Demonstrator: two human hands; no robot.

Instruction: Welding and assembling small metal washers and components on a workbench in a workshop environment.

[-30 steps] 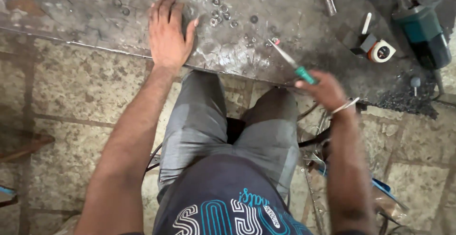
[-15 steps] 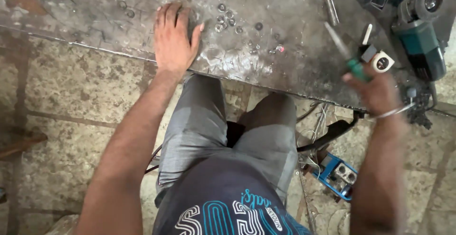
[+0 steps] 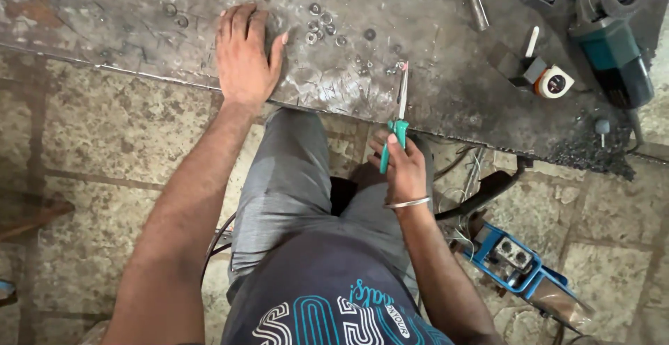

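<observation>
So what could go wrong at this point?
1. The right hand holds a screwdriver with its tip on the metal plate; on that scratched, hard surface it could slip.
2. Loose washers lie scattered right beside the left hand, which rests flat on the plate; a nudge could send them off the edge.
3. An angle grinder sits at the plate's far corner, its cable out of view, a possible snag.
</observation>
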